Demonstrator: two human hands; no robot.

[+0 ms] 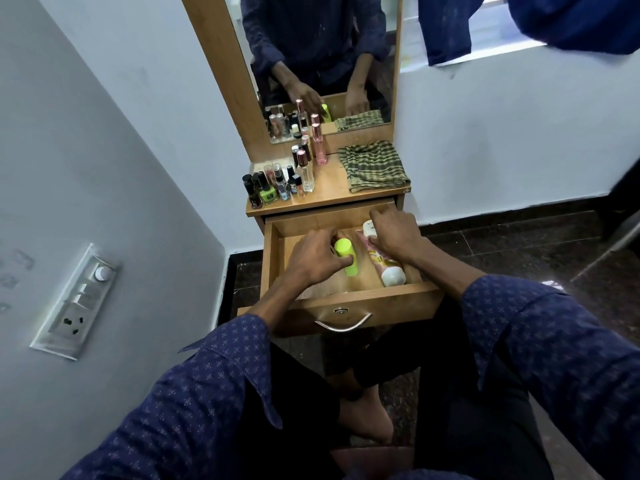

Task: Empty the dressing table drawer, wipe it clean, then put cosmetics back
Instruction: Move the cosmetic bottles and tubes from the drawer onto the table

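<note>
The wooden drawer (367, 299) of the dressing table is pulled out toward me. Inside it my left hand (313, 256) grips a neon yellow-green bottle (344, 252), fingers curled round it. A pink and white tube (382, 263) lies lengthwise in the drawer's right half. My right hand (394, 233) rests on the tube's far end, fingers curled over it by a white cap (369, 229). On the table top stand several nail polish bottles (268, 190) and perfume bottles (306, 171).
A folded green checked cloth (374, 166) lies on the table top's right side. A mirror (322, 64) rises behind. A wall with a switch panel (78, 299) is close on the left. Dark stone floor (519, 244) spreads to the right.
</note>
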